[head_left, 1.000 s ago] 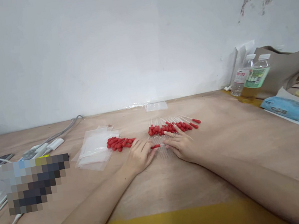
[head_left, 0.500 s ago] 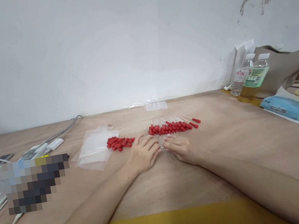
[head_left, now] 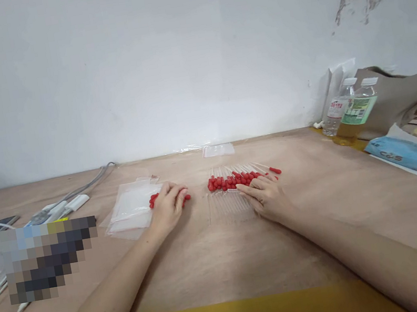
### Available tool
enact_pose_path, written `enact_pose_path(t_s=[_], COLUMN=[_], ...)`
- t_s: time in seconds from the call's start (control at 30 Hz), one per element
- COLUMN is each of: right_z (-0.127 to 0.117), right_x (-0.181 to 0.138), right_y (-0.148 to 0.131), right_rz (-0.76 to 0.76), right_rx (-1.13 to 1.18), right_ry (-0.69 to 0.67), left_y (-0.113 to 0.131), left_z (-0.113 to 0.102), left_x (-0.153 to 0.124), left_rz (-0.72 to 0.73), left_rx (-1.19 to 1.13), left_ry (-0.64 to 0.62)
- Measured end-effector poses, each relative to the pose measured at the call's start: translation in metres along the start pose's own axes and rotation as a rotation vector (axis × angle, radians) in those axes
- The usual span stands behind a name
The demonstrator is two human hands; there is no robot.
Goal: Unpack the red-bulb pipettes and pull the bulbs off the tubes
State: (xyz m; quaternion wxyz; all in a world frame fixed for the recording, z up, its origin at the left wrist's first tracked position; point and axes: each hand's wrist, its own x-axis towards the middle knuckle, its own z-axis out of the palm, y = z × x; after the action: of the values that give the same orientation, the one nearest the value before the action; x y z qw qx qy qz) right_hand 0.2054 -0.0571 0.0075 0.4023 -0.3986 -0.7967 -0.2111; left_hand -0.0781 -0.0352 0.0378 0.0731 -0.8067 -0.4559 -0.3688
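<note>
My left hand (head_left: 169,205) is over a small pile of loose red rubber dropper bulbs (head_left: 153,201), its fingertips closed down on one at the right side. The hand covers most of that pile. My right hand (head_left: 269,196) rests at the right end of a row of clear glass tubes (head_left: 228,203), index finger stretched over their upper ends, thumb apart. No tube shows clearly in its grasp. Just beyond lie several droppers (head_left: 232,179) side by side, red bulbs toward me and thin clear stems toward the wall.
Clear plastic bags (head_left: 131,206) lie left of the loose bulbs, and another bag (head_left: 218,150) lies by the wall. Cables and chargers (head_left: 57,208) occupy the left side. Two bottles (head_left: 356,110) and a blue tissue pack (head_left: 408,152) stand on the right.
My left hand has left the glass tubes and moved left onto the loose bulbs. My right hand has shifted slightly right, uncovering more of the tube row.
</note>
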Motion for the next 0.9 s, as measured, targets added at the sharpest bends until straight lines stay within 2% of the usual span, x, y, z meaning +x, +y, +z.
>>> enact_pose_path(t_s=[0.07, 0.13, 0.3, 0.5, 0.57, 0.77, 0.9], right_z=[0.001, 0.003, 0.007, 0.008, 0.006, 0.002, 0.001], right_x=[0.003, 0.005, 0.003, 0.001, 0.001, 0.003, 0.005], right_y=[-0.006, -0.012, -0.017, -0.02, -0.021, -0.024, -0.025], right_rz=[0.021, 0.043, 0.107, 0.058, 0.023, -0.034, -0.038], right_rx=[-0.061, -0.062, 0.005, 0.016, 0.023, 0.055, 0.075], right_ry=[-0.052, -0.097, -0.101, -0.107, -0.145, -0.271, -0.321], left_y=[-0.012, -0.02, -0.026, -0.027, -0.026, -0.013, 0.005], left_z=[-0.003, -0.006, -0.011, -0.008, -0.007, -0.008, 0.002], left_x=[0.007, 0.011, 0.01, 0.006, 0.005, 0.006, 0.011], left_rz=[-0.116, -0.193, -0.283, -0.284, -0.269, -0.176, -0.094], left_rx=[-0.013, 0.002, 0.103, 0.347, 0.378, 0.365, 0.298], left_ry=[0.082, 0.103, -0.03, -0.156, -0.145, 0.015, -0.041])
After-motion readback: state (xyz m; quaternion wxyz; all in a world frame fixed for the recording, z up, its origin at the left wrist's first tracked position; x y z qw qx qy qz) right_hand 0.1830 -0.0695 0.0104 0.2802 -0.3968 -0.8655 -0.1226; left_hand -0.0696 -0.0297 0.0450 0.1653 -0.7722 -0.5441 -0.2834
